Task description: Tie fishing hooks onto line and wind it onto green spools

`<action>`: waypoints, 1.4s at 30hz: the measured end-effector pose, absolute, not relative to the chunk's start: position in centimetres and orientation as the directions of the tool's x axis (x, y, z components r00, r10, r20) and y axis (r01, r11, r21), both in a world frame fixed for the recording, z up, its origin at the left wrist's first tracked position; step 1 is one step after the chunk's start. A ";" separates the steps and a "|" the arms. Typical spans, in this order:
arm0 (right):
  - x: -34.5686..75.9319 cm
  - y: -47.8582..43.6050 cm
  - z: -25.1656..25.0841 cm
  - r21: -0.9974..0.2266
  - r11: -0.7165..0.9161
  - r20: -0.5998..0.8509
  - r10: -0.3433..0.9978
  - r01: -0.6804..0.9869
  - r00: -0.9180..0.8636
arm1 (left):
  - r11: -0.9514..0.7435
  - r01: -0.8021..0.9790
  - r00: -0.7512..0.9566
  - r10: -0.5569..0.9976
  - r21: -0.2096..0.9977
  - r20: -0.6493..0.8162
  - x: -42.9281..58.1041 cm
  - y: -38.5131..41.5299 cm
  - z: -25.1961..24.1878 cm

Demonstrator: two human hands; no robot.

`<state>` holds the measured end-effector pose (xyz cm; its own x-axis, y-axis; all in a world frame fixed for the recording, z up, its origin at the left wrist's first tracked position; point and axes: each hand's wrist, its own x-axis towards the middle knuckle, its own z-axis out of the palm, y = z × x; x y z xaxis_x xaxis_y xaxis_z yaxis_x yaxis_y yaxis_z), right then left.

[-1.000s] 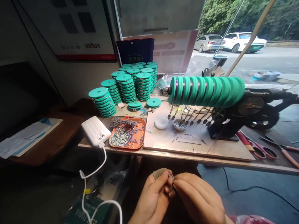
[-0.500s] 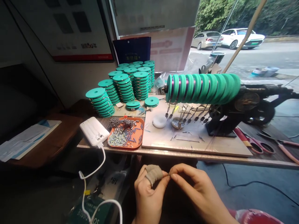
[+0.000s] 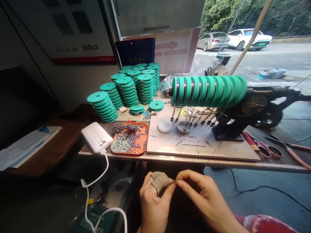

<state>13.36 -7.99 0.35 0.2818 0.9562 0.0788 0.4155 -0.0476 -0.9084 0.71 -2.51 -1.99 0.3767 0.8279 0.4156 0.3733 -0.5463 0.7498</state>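
Observation:
Below the table's front edge, my left hand (image 3: 155, 197) pinches thumb against index finger, with tan cloth wrapping (image 3: 160, 181) around its fingers. My right hand (image 3: 201, 191) pinches too, its fingertips meeting those of the left. Whatever lies between the fingertips is too small to name. Beyond them a wooden board (image 3: 167, 147) carries a small bowl of metal bits (image 3: 184, 127), a white round disc (image 3: 164, 125) and thin loose pieces. Above the board, a row of green foam spools (image 3: 209, 91) sits on a dark hand-cranked machine (image 3: 252, 103), with small metal pieces hanging on threads.
An orange tray (image 3: 143, 142) of small metal parts stands left of the board, beside a white power bank (image 3: 96, 137) with a cable. Stacks of green spools (image 3: 125, 90) rise behind. Red-handled scissors (image 3: 269, 150) and pliers (image 3: 289, 149) lie at right. A pink bucket (image 3: 267, 223) is lower right.
The camera view has shifted slightly, so the table and its things sit a little further left. Both hands keep the same fingertip pinch.

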 end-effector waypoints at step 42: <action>14.0 -8.0 0.6 -0.861 -0.097 0.006 0.980 0.499 0.199 | -0.595 0.405 0.492 0.782 0.694 0.383 0.8 -2.3 -1.6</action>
